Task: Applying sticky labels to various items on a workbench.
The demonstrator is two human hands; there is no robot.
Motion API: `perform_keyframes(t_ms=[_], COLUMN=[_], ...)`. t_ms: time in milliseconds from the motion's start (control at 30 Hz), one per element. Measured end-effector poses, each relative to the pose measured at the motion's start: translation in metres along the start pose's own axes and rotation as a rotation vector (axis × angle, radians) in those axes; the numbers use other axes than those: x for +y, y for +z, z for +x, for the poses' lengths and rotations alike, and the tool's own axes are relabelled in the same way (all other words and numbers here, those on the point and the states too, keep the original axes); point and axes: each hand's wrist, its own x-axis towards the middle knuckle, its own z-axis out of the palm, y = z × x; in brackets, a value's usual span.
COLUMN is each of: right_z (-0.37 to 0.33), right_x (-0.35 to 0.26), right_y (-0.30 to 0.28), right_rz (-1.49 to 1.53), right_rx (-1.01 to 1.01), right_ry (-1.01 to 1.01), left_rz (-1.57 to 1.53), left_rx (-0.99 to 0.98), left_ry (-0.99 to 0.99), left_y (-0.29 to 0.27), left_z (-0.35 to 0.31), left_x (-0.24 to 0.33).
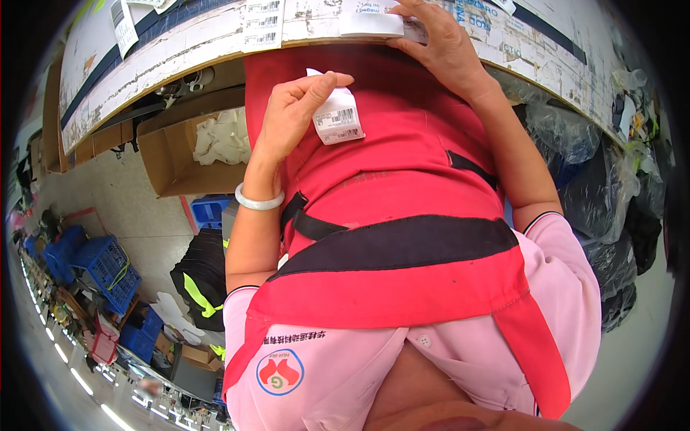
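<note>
While the left hand (291, 115) pinches a small white barcode label (338, 118) between thumb and fingers at frame centre-top, the label hangs down-right from the grip, long axis tilted slightly off vertical. Right hand (442, 43) lies flat, fingers spread, on a white sheet (368, 20) on the worn table edge (180, 54), upper middle. Label sits below and left of that sheet; left hand nearer.

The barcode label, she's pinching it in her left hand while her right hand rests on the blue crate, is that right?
Not quite. The right hand rests on the edge of the worn white table, on a paper slip, not on a blue crate; the blue crates sit on the floor, far from both hands. The left hand does pinch the barcode label. The head view shows this.
</note>
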Motion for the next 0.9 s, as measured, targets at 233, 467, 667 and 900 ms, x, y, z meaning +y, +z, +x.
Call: perform_keyframes(t_ms=[233, 467, 667, 900], right_z=[0.008, 0.027, 0.031, 0.036], right_x=[-0.019, -0.024, -0.013, -0.013], right_y=[-0.007, -0.013, -0.013, -0.010], right_rz=[-0.010, 0.663, 0.745, 0.680], right_rx=[0.205, -0.016, -0.137, -0.169], right_ry=[-0.154, 0.493, 0.566, 0.659], left_rz=[-0.024, -0.021, -0.056, -0.062], left_rx=[0.024, 0.152, 0.187, 0.194], left_ry=[-0.002, 0.041, 0.054, 0.058], left_y=[0.001, 0.003, 0.001, 0.002], left_z=[-0.001, 0.004, 0.005, 0.006], left_x=[0.000, 0.000, -0.001, -0.002])
